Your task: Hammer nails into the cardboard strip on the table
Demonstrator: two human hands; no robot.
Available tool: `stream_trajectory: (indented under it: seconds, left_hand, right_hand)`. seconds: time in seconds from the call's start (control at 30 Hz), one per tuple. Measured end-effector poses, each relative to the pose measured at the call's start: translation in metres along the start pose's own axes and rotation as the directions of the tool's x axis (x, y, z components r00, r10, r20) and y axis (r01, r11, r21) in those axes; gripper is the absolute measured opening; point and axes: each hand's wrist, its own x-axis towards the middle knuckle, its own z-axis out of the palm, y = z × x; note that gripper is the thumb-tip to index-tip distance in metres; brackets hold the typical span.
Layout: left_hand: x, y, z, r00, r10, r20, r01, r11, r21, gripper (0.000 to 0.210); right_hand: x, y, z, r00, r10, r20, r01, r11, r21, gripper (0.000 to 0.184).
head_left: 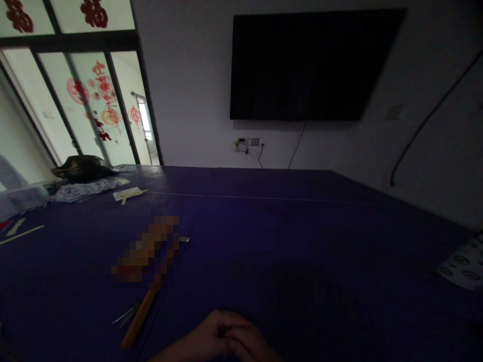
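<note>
My left hand and my right hand meet at the bottom middle of the view, over the dark blue tabletop. The fingers of both are closed and touch each other. Between them is a small dark spot; whether it is an object or a gap, I cannot tell. To the left of my hands lies what looks like a hammer, with a wooden handle and a metal end. Several thin metal rods lie beside the handle. An orange-brown item farther up is blurred into blocks.
A black bag, crumpled plastic packaging and a small white packet lie at the back left. Yellowish strips are at the left edge. A patterned item is on the right. A television hangs on the wall.
</note>
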Motion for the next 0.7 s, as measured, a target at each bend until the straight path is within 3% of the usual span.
stream_trajectory:
  seconds: [0.23, 0.53, 0.7]
  left_hand:
    - [-0.001, 0.011, 0.003, 1.000, 0.022, -0.019, -0.023, 1.000, -0.010, 0.035]
    - [0.000, -0.007, 0.001, 0.999, -0.023, -0.042, 0.022, 1.000, -0.023, 0.039]
    - [0.000, -0.012, 0.001, 0.997, -0.030, -0.070, 0.029, 0.999, -0.021, 0.039]
  right_hand:
    - [0.001, 0.013, 0.002, 0.999, -0.030, 0.027, 0.029, 1.000, 0.007, 0.040]
    - [-0.001, 0.004, 0.005, 0.996, -0.079, -0.036, 0.079, 0.997, 0.010, 0.044]
    - [0.000, 0.000, 0.001, 0.998, -0.067, -0.005, 0.067, 0.998, -0.009, 0.044]
